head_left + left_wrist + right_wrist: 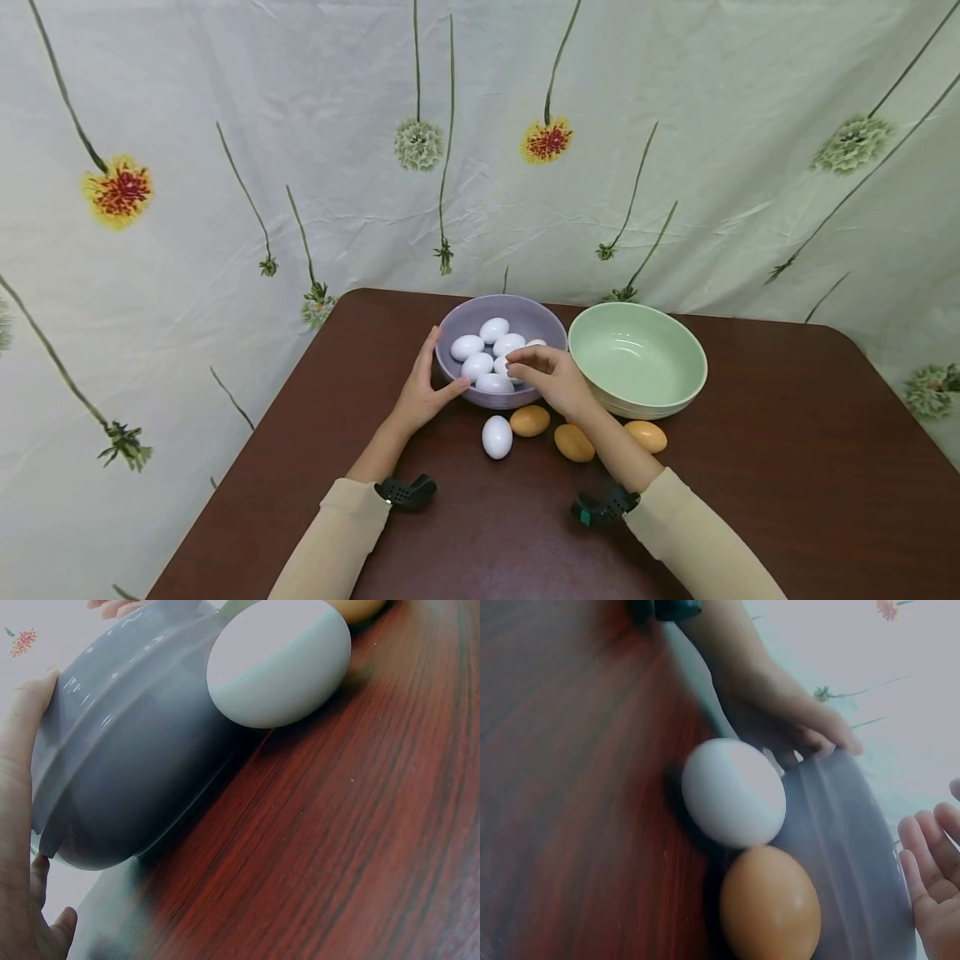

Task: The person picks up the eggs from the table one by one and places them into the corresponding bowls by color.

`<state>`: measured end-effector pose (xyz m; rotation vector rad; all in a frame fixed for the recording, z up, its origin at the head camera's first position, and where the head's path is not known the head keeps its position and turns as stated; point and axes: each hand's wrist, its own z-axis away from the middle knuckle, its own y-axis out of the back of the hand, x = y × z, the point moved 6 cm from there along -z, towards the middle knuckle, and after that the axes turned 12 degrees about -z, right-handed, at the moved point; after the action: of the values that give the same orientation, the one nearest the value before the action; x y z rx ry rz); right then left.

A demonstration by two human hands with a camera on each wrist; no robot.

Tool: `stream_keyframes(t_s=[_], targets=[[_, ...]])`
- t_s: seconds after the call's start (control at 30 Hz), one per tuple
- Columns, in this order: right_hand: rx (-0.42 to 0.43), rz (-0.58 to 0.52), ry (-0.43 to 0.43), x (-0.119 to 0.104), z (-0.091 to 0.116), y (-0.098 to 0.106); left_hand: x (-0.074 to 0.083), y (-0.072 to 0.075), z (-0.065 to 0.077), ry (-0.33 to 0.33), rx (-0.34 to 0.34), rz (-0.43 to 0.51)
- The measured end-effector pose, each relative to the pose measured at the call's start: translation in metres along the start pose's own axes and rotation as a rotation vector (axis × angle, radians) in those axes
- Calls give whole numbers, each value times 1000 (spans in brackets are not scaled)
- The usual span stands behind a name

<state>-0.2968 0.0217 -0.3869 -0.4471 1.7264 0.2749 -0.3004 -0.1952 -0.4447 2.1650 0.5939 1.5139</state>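
A purple bowl [498, 308] holds several white eggs [493, 331]. Around its left side my left hand [420, 400] is spread, thumb at the near rim and fingers along the outer wall, steadying it. My right hand [551, 379] hovers over the bowl's right part, fingers loosely bent above the eggs. In the right wrist view its fingers [930, 840] show nothing between them. One white egg [497, 437] lies on the table before the bowl, with a brown egg [529, 421] beside it. Two other brown eggs [574, 443] lie on either side of my right forearm.
A light green bowl [637, 354] stands just right of the purple one. Both are near the back edge of the dark wooden table [795, 467]. Behind it hangs a pale cloth [337, 125] printed with flowers. Dark bands [405, 492] circle both wrists.
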Motion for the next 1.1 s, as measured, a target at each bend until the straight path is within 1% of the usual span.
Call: stream_keyframes(t_s=[0.1, 0.2, 0.3, 0.43, 0.6, 0.8, 0.9, 1.0, 1.1], targets=[[-10, -40, 20, -1, 5, -2, 15, 5, 3, 3, -12, 20], [-17, -71, 27, -1, 10, -6, 28, 11, 6, 12, -24, 21], [-25, -84, 35, -2, 17, -10, 30, 12, 7, 17, -27, 18], [-32, -105, 70, -4, 25, -15, 31, 12, 7, 10, -25, 25], [-42, -118, 84, 0, 32, -18, 31, 11, 7, 9, -28, 27], [-43, -73, 81, 7, 38, -20, 31, 10, 7, 9, -28, 25], [-41, -65, 57, 12, 42, -22, 31, 10, 7, 13, -29, 26], [-45, -28, 43, 16, 45, -25, 31, 10, 7, 12, -29, 24], [-57, 19, 51, 20, 48, -27, 31, 10, 7, 6, -25, 21]])
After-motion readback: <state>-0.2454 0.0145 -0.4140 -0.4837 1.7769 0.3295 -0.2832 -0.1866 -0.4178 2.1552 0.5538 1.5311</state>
